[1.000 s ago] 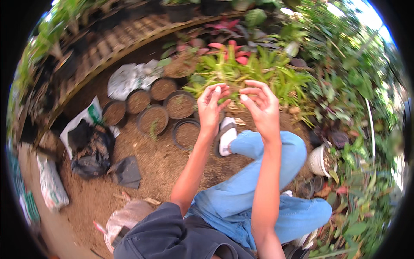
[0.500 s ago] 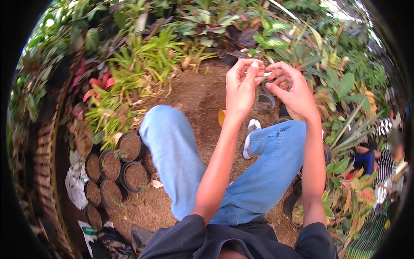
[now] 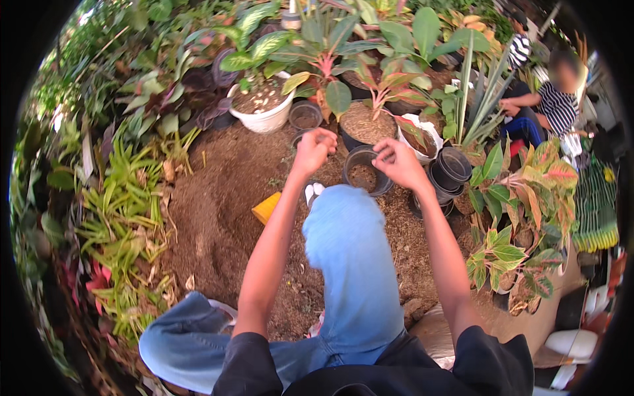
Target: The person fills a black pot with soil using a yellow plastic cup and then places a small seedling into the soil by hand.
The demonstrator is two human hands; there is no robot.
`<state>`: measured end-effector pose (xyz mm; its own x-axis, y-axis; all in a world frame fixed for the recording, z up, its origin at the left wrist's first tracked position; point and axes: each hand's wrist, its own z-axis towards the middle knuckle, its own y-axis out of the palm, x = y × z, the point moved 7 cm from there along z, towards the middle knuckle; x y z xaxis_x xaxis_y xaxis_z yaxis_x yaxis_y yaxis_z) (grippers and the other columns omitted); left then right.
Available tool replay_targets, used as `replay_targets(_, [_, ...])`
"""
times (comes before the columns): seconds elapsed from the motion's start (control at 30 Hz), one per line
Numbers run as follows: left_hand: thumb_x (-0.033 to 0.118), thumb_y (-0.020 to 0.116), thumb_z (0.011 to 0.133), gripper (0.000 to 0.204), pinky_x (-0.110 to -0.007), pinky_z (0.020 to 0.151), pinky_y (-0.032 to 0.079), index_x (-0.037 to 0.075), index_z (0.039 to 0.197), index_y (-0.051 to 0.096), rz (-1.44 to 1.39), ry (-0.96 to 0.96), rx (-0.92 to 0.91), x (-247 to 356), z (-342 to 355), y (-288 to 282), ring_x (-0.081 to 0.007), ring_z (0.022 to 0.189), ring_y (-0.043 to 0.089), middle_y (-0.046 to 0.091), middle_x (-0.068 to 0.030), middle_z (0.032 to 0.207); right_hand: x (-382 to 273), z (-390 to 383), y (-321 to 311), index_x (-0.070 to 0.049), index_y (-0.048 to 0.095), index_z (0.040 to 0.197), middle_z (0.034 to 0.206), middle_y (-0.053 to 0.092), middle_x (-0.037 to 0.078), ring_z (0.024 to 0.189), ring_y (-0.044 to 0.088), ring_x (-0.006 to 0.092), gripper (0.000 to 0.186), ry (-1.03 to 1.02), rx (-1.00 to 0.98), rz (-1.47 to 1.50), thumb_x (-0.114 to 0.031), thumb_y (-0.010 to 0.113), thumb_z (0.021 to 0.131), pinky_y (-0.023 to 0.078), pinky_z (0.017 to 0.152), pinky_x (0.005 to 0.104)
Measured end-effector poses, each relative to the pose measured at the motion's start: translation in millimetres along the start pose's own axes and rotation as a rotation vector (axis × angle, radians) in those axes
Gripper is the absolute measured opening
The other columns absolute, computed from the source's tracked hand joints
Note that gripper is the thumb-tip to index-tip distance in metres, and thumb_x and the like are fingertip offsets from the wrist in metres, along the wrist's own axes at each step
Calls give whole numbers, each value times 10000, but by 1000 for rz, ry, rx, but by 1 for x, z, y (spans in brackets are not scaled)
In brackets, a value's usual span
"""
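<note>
My left hand (image 3: 314, 153) is raised over the soil with its fingers loosely bent and nothing visible in them. To its right, my right hand (image 3: 400, 163) hangs in the air, fingers half curled and apart, also without anything visible. Between and just below the hands stands a black plastic pot (image 3: 362, 175) with some soil in it; the right fingertips overlap its rim in the picture. A yellow plastic object (image 3: 266, 208), partly hidden by my left forearm, lies on the soil. Ahead of my left hand are a small black pot (image 3: 305, 115) and a white pot (image 3: 263, 121) with a leafy plant.
Stacked black pots (image 3: 450, 169) and a white bag of soil (image 3: 422, 137) stand right of my right hand. Potted plants with reddish leaves (image 3: 380, 92) line the front. Green strappy plants (image 3: 125, 218) edge the left. A person in a striped shirt (image 3: 558, 109) sits at far right.
My view has swung to the right, bringing the white pot and the stacked pots into the middle. My hands, close together before, have moved apart. My legs have shifted position.
</note>
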<state>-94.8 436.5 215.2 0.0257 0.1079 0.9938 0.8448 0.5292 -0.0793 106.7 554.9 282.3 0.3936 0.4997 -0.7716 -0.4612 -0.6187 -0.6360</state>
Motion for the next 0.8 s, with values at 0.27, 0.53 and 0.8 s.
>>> replay_targets(0.27, [332, 720, 899, 476, -477, 985, 503, -25, 1203, 637, 655, -143, -32, -110, 65, 76, -432, 1128, 634, 678, -286, 1131, 187, -19, 11, 36, 681, 1135, 1008, 735, 215, 917, 720, 363, 399, 323, 415, -238, -166, 771, 802, 555, 861, 438])
replay_targets(0.53, [87, 765, 788, 193, -465, 848, 578, 16, 967, 758, 716, -7, 115, -113, 58, 72, -423, 937, 708, 714, -278, 948, 195, -23, 34, 0, 741, 975, 900, 747, 193, 907, 736, 346, 228, 467, 511, -139, -114, 770, 779, 568, 817, 427])
replay_targets(0.8, [70, 752, 756, 149, -474, 825, 578, 33, 900, 742, 785, -1, 162, -100, 58, 73, -428, 910, 708, 716, -260, 920, 179, -27, 31, -66, 752, 970, 877, 739, 182, 876, 720, 384, 209, 549, 639, -214, -75, 701, 767, 561, 795, 471])
